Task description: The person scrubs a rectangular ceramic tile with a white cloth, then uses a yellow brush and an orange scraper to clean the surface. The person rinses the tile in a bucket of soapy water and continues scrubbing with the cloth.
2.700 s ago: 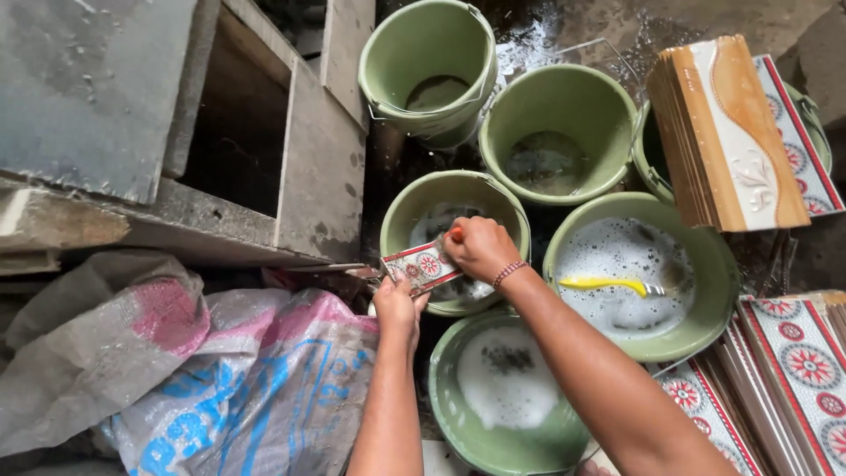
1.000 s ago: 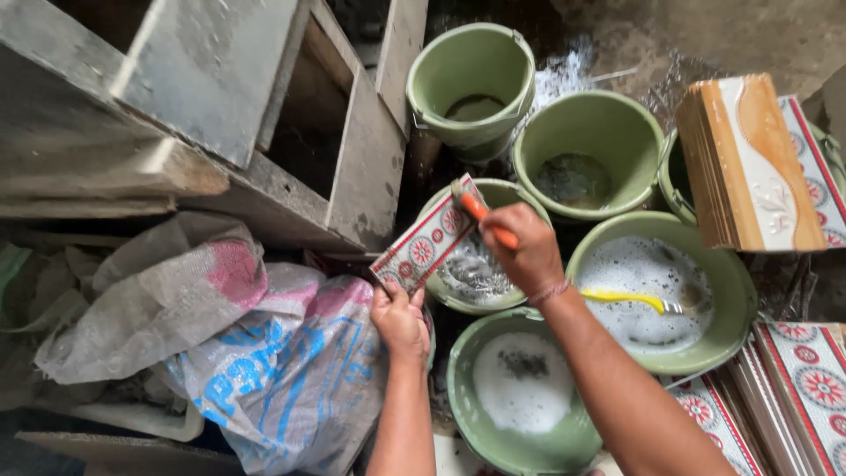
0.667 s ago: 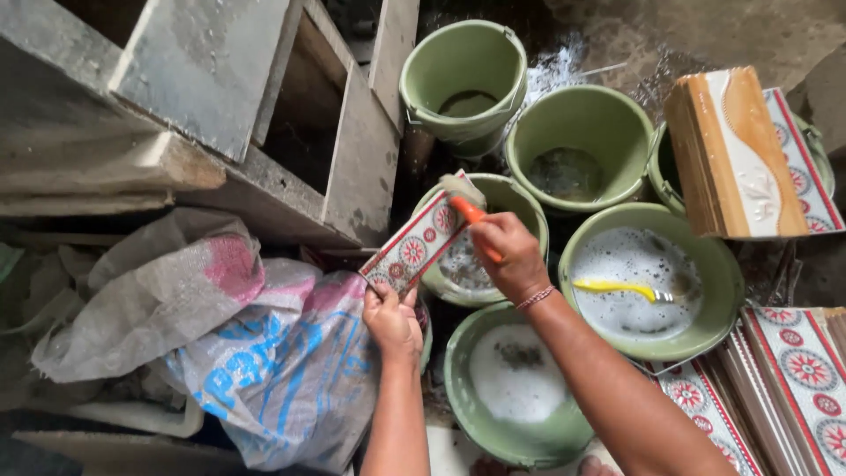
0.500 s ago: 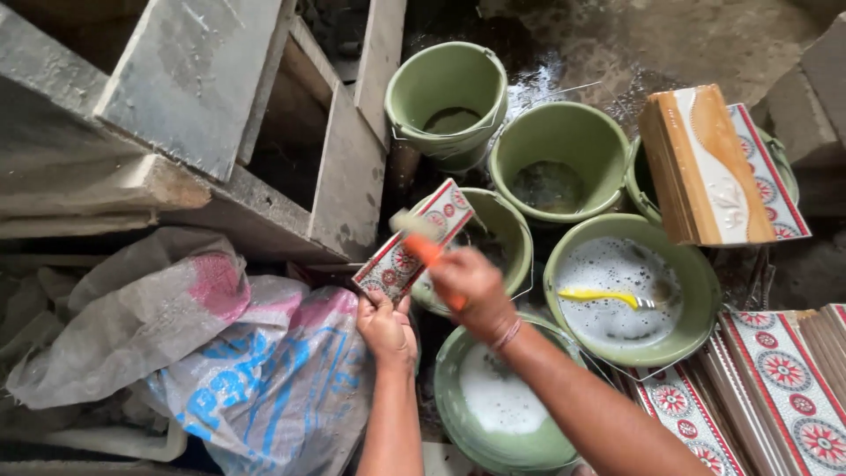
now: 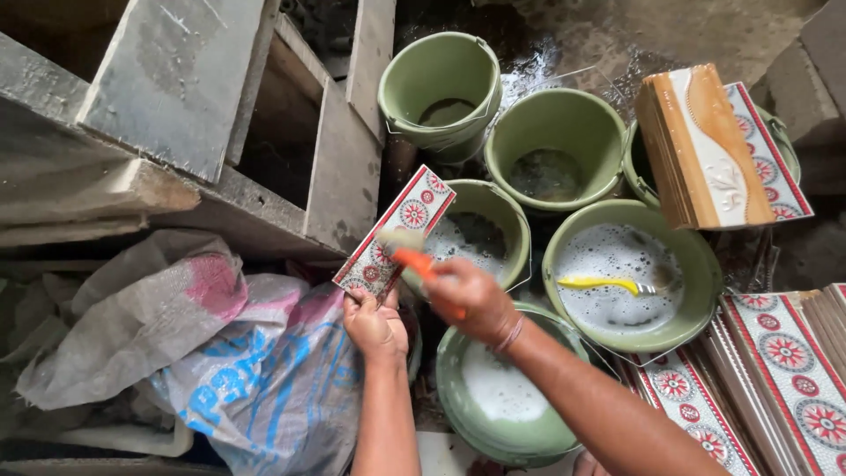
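Your left hand (image 5: 374, 324) grips the lower end of the tile (image 5: 395, 231), fingers closed, tilting it over a foamy bucket (image 5: 515, 231). Your right hand (image 5: 471, 298) is clenched on an orange brush (image 5: 414, 258), bristles touching the tile's face.

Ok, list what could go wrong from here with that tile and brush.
1. The left hand grips the tile only at its lower end, tilted over the soapy bucket; wet and slick, it could slip and chip.
2. The right hand scrubs with the orange brush; hard strokes might lever the tile loose.
3. The tile stack sits on a bucket rim; a bump could likely topple it.
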